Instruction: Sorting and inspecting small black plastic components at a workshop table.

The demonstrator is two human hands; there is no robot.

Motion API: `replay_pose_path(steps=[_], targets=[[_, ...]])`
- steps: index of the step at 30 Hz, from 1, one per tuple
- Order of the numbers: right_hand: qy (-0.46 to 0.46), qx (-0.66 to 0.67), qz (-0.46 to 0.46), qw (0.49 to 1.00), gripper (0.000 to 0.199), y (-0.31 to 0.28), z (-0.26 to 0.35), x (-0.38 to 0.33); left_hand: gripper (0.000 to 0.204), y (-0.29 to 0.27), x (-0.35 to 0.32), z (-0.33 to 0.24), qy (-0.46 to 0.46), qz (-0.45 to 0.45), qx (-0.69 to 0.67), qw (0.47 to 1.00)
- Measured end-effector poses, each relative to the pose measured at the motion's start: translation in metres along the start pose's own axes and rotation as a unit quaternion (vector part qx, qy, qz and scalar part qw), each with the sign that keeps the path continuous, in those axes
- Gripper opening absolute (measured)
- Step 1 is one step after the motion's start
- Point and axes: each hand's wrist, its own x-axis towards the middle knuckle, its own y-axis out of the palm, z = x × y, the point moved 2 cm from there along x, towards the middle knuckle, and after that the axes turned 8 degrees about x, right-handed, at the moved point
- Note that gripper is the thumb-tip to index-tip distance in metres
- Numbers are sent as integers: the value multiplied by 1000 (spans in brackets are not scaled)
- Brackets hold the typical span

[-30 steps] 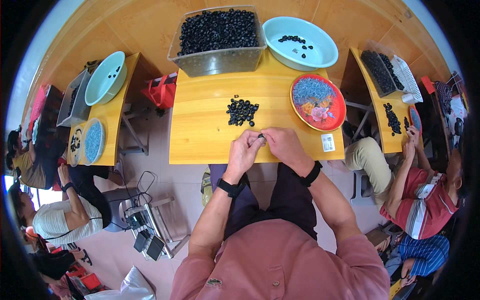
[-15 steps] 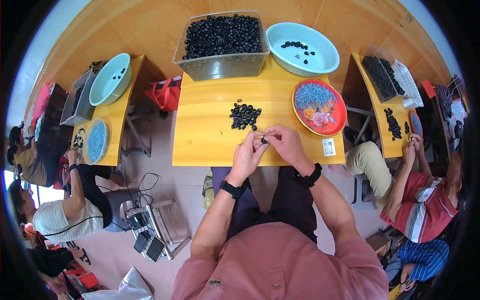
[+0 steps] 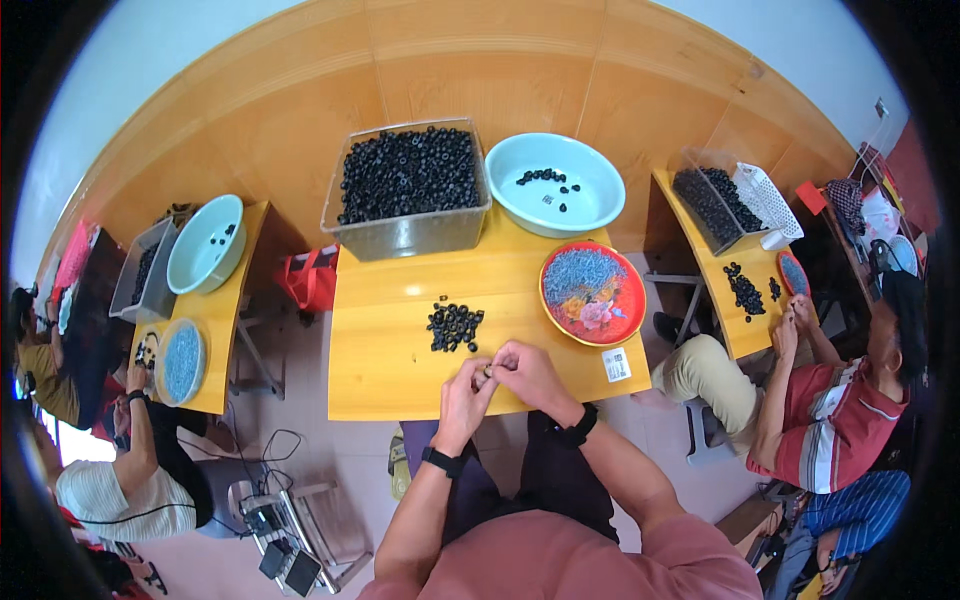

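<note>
Item, one pair of bare hands at the near edge of a yellow table [image 3: 385,385]: the left hand [image 3: 462,400] and the right hand [image 3: 528,376] meet fingertip to fingertip, each with its fingers closed on one small dark piece [image 3: 488,371], mostly hidden in the pinch and held just above the tabletop; its exact form I cannot tell from here. Item, two black wristbands, one on each wrist. Item, a loose pile of small black pieces [image 3: 455,327], lying on the table just beyond the left hand, some showing round openings. Item, a clear plastic bin [image 3: 408,241] at the far edge, heaped with black pieces of like kind. Item, a pale blue basin [image 3: 600,195] to the right of the bin, holding a scatter of black pieces. Item, a round red tray [image 3: 622,312] with a flower pattern, nearer on the right, its far part covered by small blue bits [image 3: 580,272]. Item, a white label [image 3: 616,365], flat on the table near the tray. Item, a red bag [image 3: 308,282], standing left of the table. Item, a side table at the left bearing a second basin [image 3: 205,262] and a bowl of blue bits, with a person in white [image 3: 125,495] seated by it. Item, at the right, a person in a red shirt [image 3: 830,420], seated beside another table.
</note>
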Motion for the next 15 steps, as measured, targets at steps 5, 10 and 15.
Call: replay_pose_path(steps=[5, 10, 15], targets=[[-16, -9, 5, 1000, 16, -5, 3, 1, 29, -1, 4, -5, 29, 8, 30, 999], [-23, 3, 23, 999, 18, -5, 3, 5, 21, -3, 7, -4, 54, 8, 39, 998], [2, -34, 31, 999, 10, 0, 11, 3, 20, -5, 5, -6, 82, 9, 60, 995]])
